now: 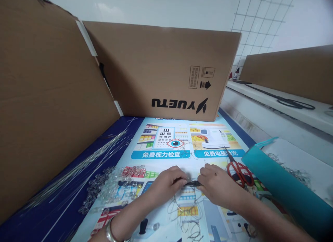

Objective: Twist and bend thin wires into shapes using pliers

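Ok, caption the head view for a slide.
Right hand grips a dark tool, its tip at the left hand, above a printed sheet bearing clear beads and red-handled scissors.

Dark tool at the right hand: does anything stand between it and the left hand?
Nothing visible does: the dark tool spans from the right hand to the left hand, at its fingertips. The wire loops show on its near side.

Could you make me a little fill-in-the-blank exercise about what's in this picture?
1. The dark tool shows between the left hand and the ____ hand.
2. The scissors beside the teal box have ____ handles.
3. The upside-down brand name on the cardboard panel reads ____.
4. The clear beads lie on the person's ____ side.

Missing words: right; red; YUETU; left.
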